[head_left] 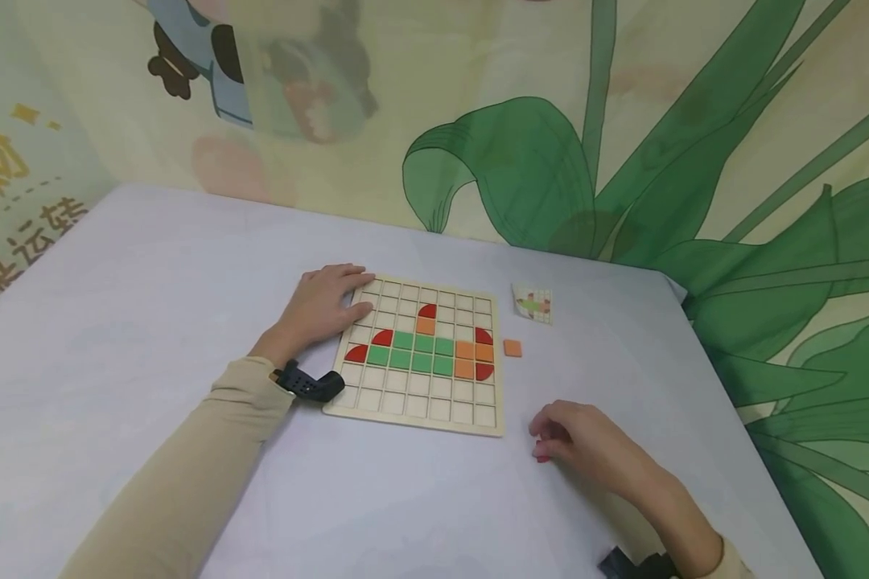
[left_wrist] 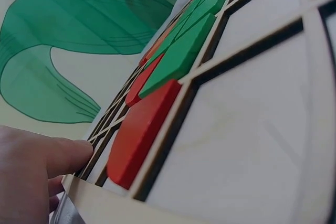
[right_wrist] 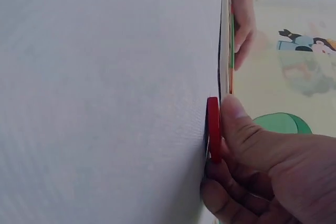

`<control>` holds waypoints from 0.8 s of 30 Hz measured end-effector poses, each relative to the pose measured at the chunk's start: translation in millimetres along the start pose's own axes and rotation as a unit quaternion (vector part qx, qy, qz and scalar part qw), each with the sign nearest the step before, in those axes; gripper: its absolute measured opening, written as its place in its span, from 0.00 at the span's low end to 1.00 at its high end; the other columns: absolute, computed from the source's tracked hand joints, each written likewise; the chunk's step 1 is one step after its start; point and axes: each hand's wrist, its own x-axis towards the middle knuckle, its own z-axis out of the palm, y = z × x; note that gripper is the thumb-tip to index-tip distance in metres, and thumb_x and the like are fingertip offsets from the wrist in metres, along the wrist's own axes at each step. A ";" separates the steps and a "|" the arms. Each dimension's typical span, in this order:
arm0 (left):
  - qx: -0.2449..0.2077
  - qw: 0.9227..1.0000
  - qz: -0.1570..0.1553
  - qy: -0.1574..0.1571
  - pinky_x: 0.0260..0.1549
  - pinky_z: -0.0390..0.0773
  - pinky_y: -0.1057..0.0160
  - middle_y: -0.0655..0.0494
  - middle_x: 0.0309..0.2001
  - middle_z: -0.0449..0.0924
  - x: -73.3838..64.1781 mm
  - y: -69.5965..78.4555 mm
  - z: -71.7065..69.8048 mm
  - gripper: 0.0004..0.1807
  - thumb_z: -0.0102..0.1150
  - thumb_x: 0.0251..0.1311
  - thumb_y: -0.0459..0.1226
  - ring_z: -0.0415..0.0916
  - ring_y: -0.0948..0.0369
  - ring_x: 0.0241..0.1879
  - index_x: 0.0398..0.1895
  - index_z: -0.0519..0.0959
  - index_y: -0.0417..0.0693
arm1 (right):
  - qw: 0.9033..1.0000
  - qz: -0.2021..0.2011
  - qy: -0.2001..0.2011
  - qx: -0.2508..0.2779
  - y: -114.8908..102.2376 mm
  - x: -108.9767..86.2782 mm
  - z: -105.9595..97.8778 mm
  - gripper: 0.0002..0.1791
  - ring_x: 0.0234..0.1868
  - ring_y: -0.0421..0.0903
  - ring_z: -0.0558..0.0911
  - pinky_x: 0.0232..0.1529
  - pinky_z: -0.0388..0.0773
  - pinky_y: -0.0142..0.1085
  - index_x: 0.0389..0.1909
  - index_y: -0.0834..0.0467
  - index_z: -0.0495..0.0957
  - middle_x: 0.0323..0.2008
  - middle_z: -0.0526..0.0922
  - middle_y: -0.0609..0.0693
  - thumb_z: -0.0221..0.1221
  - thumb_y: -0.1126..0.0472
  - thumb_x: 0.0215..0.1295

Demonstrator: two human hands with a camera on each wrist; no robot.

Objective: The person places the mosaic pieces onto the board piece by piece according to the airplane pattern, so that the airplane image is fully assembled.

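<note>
A square wooden grid board [head_left: 413,408] lies on the table, with green square tiles [head_left: 422,363], orange square tiles [head_left: 464,368] and red quarter-round tiles [head_left: 356,353] in its cells. My left hand [head_left: 326,301] rests at the board's upper left edge, its thumb over the rim; the wrist view shows the thumb [left_wrist: 71,156] on the grid near a red tile [left_wrist: 142,135]. Right of the board's near corner, my right hand [head_left: 586,442] pinches a small red tile [right_wrist: 213,129] between thumb and fingers, low over the cloth. That tile is seen nearly edge-on, mostly covered in the head view.
A loose orange square tile [head_left: 512,348] lies just right of the board. Behind it is a small pattern card [head_left: 533,305] with a coloured grid picture. A white cloth [head_left: 188,265] covers the table, and a printed backdrop [head_left: 376,185] stands along its far side.
</note>
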 end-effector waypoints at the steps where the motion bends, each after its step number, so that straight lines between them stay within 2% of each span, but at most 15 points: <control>1: 0.000 1.000 0.002 0.000 0.65 0.54 0.41 0.47 0.69 0.64 0.3 0.1 0.4 0.30 0.51 0.63 0.51 0.56 0.48 0.70 0.67 0.67 0.51 | 1.000 -0.008 0.003 -0.003 1.4 -0.7 -1.1 0.14 0.33 0.37 0.74 0.39 0.79 0.30 0.37 0.48 0.82 0.30 0.78 0.39 0.71 0.54 0.47; 5: 0.000 1.000 0.006 0.003 0.64 0.55 0.41 0.48 0.69 0.64 0.9 0.2 1.3 0.30 0.51 0.63 0.51 0.56 0.48 0.70 0.67 0.68 0.51 | 0.999 -0.036 -0.006 -0.014 5.6 -7.2 -4.7 0.23 0.38 0.36 0.74 0.41 0.80 0.29 0.44 0.48 0.81 0.36 0.76 0.39 0.74 0.51 0.43; 8: 0.002 1.000 0.007 0.004 0.64 0.55 0.41 0.48 0.68 0.65 0.6 -0.2 1.0 0.30 0.51 0.62 0.51 0.57 0.48 0.70 0.67 0.68 0.51 | 0.998 -0.053 -0.010 -0.024 6.1 -10.3 -4.8 0.23 0.38 0.36 0.74 0.39 0.80 0.26 0.43 0.47 0.80 0.37 0.74 0.39 0.74 0.54 0.43; 11: 0.004 1.000 0.005 0.003 0.64 0.55 0.41 0.48 0.68 0.64 0.4 -0.7 -3.3 0.31 0.51 0.62 0.51 0.56 0.48 0.70 0.67 0.68 0.51 | 0.999 -0.047 0.004 -0.025 2.5 -4.0 -9.3 0.21 0.39 0.37 0.74 0.39 0.80 0.27 0.44 0.47 0.80 0.38 0.75 0.40 0.72 0.53 0.47; 14: 0.005 1.000 0.002 0.002 0.64 0.55 0.41 0.47 0.69 0.64 -0.2 -2.5 -6.8 0.31 0.51 0.63 0.51 0.56 0.48 0.70 0.68 0.67 0.51 | 0.999 -0.034 0.024 -0.017 -0.6 18.3 -18.1 0.23 0.40 0.41 0.76 0.39 0.80 0.31 0.50 0.50 0.79 0.40 0.77 0.44 0.70 0.52 0.51; 19: 0.010 1.000 -0.007 0.004 0.64 0.55 0.40 0.47 0.69 0.64 -2.4 -4.4 -6.1 0.31 0.51 0.63 0.51 0.56 0.48 0.70 0.67 0.67 0.51 | 0.996 -0.038 0.070 -0.043 -1.4 72.3 -26.1 0.27 0.45 0.48 0.78 0.41 0.83 0.38 0.57 0.55 0.75 0.47 0.76 0.53 0.67 0.55 0.56; 24: 0.009 1.000 0.005 0.001 0.64 0.56 0.41 0.48 0.69 0.64 -1.3 -0.1 -0.8 0.31 0.51 0.63 0.51 0.57 0.48 0.70 0.68 0.67 0.52 | 0.991 -0.051 0.088 -0.084 3.6 96.1 -26.3 0.20 0.43 0.50 0.79 0.42 0.82 0.41 0.52 0.57 0.80 0.48 0.78 0.56 0.66 0.57 0.57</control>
